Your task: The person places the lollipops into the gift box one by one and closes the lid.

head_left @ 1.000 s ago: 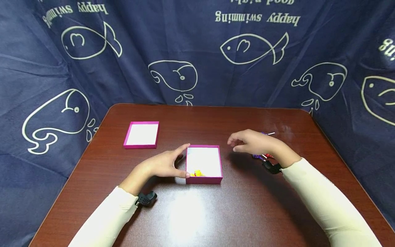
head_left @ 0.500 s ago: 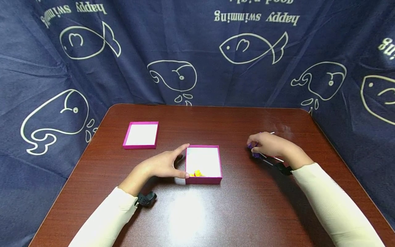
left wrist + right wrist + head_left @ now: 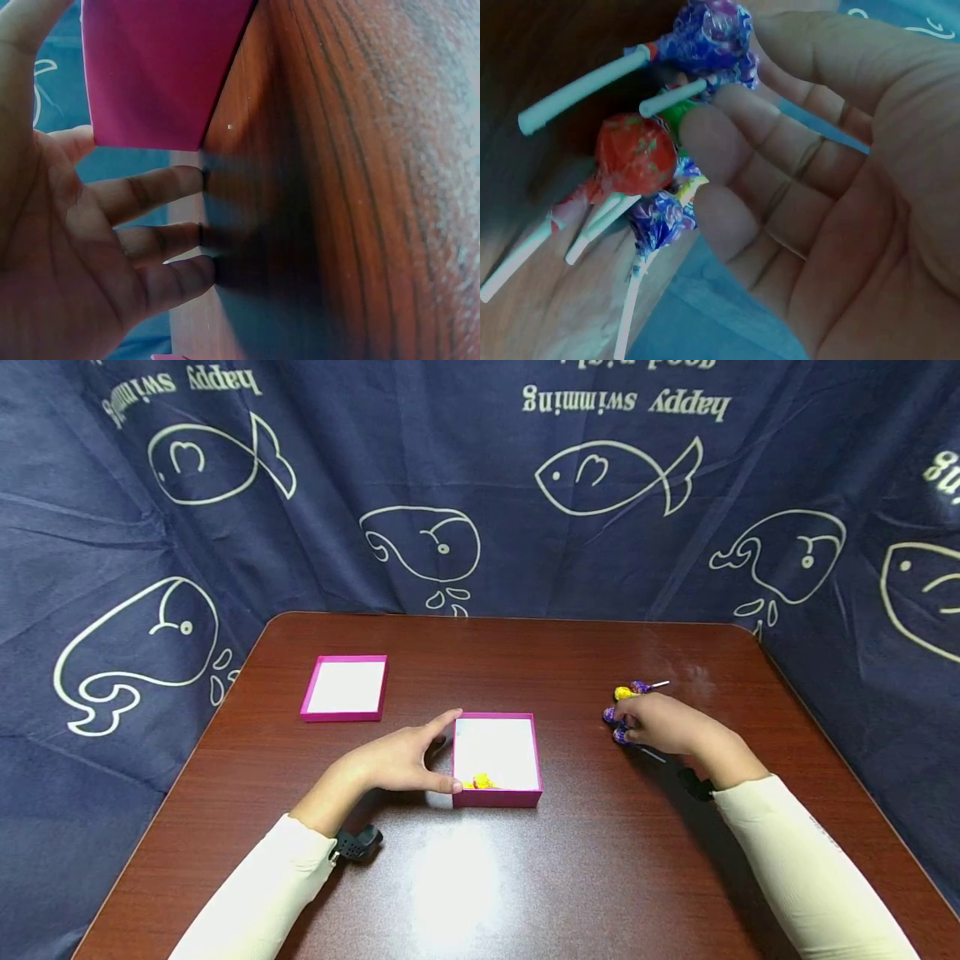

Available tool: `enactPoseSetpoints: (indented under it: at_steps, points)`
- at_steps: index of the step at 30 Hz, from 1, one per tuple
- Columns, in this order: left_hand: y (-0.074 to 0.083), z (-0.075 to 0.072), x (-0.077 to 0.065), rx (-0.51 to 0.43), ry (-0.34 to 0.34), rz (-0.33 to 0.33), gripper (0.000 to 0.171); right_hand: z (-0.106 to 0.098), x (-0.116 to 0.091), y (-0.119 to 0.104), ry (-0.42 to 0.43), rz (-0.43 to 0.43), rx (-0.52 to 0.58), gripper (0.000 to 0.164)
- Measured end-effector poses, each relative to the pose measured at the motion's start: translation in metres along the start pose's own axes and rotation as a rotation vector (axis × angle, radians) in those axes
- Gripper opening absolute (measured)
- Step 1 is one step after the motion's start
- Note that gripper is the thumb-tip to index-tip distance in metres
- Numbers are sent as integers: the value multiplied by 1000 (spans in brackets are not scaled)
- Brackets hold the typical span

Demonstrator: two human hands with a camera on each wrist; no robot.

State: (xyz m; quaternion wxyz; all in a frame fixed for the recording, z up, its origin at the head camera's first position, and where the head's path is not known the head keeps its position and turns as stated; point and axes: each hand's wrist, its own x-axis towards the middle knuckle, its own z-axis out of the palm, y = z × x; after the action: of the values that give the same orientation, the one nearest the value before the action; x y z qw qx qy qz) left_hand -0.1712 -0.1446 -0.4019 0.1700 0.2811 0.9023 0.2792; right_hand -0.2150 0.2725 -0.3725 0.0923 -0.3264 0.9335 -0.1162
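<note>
My left hand point(image 3: 401, 758) is at the left side of an open pink box point(image 3: 495, 798), thumb at its near corner and index finger at its far corner. In the left wrist view the other fingers point(image 3: 161, 187) lie nearly straight beside the pink wall point(image 3: 157, 75). A yellow-wrapped lollipop point(image 3: 482, 781) lies inside along the near wall. My right hand point(image 3: 663, 722) is low over a cluster of lollipops, its fingers loosely bent. In the right wrist view a purple lollipop point(image 3: 712, 34) is by the thumb, and a red lollipop point(image 3: 634, 154) is beside the fingertips.
A pink lid-like tray point(image 3: 345, 717) with a white inside lies at the back left of the brown table point(image 3: 570, 860). Beyond the right hand lie a yellow lollipop point(image 3: 622, 693) and another purple lollipop point(image 3: 640, 687). A dark blue curtain point(image 3: 495, 577) hangs behind the table.
My right hand has moved right and down from beside the box to the lollipops, then shifted slightly further right, uncovering the yellow one. The left hand and box have stayed put.
</note>
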Motion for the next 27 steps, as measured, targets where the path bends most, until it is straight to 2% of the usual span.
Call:
enactPoseSetpoints:
  at_steps: [4, 13, 27]
  points:
    - [-1, 1, 0, 1, -1, 3, 113, 4, 0, 0, 24, -5, -16, 16]
    - [-1, -1, -1, -1, 4, 6, 114, 9, 0, -2, 22, -5, -46, 18]
    - [-1, 0, 0, 10, 7, -3, 114, 16, 1, 2, 97, -96, -75, 27]
